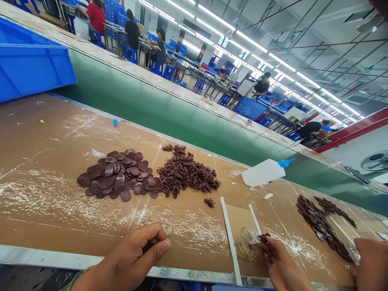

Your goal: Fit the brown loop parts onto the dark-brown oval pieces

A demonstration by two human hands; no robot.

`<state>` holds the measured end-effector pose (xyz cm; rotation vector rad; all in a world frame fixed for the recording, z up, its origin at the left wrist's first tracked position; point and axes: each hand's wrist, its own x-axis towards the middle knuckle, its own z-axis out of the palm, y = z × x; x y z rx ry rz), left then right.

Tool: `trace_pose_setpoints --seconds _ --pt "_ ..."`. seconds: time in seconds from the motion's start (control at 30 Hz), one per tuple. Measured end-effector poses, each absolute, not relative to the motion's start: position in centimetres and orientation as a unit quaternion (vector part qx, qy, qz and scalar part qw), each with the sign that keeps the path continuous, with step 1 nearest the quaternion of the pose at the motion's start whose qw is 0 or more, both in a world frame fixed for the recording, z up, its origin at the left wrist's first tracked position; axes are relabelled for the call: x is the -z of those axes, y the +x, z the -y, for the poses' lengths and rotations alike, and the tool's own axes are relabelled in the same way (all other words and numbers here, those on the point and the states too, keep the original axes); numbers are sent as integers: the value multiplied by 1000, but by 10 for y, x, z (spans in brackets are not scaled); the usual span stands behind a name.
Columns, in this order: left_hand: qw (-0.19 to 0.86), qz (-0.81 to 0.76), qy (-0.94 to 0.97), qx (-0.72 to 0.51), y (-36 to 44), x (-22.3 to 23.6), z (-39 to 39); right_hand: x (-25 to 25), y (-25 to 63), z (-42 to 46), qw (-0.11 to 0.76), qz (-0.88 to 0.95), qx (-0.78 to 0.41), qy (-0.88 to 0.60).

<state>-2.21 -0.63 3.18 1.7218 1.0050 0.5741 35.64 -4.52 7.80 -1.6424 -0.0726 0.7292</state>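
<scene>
1. Right hand (280, 258) pinched a curly brown piece (264, 237), fingertips closed.
2. Clear plastic piece (249, 235) sat just left of that grip; bottle (263, 173) beyond.
3. Left hand (136, 250) curled, couldn't tell contents; brown ovals (120, 182) beyond.

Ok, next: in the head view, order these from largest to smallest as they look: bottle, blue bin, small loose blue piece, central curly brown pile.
1. Blue bin, though cut off by the picture's edge
2. Central curly brown pile
3. Bottle
4. Small loose blue piece
</scene>
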Motion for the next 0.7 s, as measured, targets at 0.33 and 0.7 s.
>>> trace_pose_setpoints --seconds 0.33,0.7 --pt "508 -418 710 -252 -21 -35 6 -76 359 42 617 32 -314 -721" --pt "522 -416 704 -243 -22 -38 6 -73 363 48 622 26 -325 -712"
